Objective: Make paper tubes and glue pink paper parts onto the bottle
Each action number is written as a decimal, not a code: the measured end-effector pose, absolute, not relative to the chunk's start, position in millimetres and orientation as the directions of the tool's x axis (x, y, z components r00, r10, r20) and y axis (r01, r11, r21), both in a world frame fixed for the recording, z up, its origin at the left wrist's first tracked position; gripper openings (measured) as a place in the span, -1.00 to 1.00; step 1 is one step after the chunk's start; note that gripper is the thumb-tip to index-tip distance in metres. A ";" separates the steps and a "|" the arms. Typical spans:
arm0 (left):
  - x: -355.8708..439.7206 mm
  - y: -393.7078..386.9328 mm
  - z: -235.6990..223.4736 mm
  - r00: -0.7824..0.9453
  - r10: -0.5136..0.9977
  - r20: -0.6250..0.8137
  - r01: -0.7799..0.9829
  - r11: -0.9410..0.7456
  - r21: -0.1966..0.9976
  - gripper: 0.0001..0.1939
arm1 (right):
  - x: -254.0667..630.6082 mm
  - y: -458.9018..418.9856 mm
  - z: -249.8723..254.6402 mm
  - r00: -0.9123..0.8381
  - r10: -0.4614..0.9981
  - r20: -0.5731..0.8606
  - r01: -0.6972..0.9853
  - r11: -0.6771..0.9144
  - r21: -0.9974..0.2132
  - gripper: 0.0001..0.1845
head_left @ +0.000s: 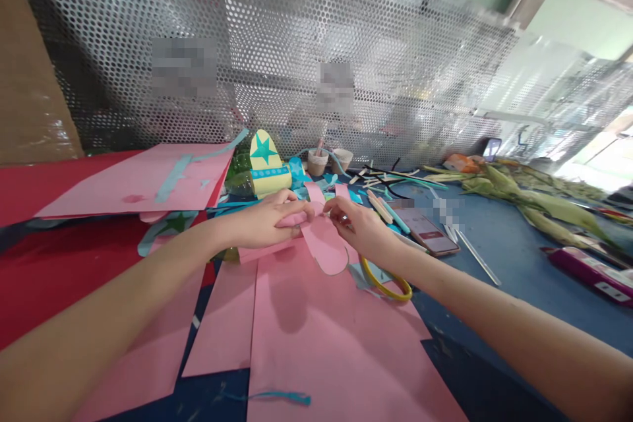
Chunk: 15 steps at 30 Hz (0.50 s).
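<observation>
A pink paper cutout (326,249) with a rounded, dark-edged end is held above pink sheets, casting a shadow on them. My left hand (267,219) is closed on its left side, thumb and fingers curled at the folded part. At the right edge, my right hand (360,227) pinches the paper with bent fingers. Pink sheets (306,343) lie flat under both hands. Just beyond my left hand is a yellow paper piece (271,178) with a blue star and a dotted blue band. A yellow ring (388,280) lies partly under my right forearm.
A phone (425,229) and pale sticks (380,206) lie to the right. Further right are green husks (519,194) and a purple tube-like pack (588,270). Small pots (317,162) stand by the perforated metal screen (277,46). Red and pink sheets (143,178) are at left.
</observation>
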<state>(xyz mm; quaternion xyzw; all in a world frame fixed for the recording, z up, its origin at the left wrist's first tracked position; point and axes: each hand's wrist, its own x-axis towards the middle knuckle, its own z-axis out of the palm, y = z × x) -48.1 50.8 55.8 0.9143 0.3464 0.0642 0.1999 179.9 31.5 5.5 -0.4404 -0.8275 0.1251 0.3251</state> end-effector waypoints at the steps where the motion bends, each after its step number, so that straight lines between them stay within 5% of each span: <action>1: -48.2 51.4 55.4 0.750 0.661 -0.021 0.610 -0.679 0.408 -0.58 | 180.4 31.5 5.0 -0.399 0.810 0.429 0.642 0.581 -0.500 -0.70; 7: -48.4 53.9 52.9 0.766 0.642 0.034 0.572 -0.705 0.419 -0.75 | 182.8 35.0 6.4 -0.457 0.796 0.397 0.603 0.605 -0.520 -0.51; 15: -50.1 58.4 46.2 0.769 0.634 0.082 0.543 -0.716 0.438 -0.78 | 181.3 39.4 -1.1 -0.473 0.791 0.388 0.562 0.610 -0.559 -0.51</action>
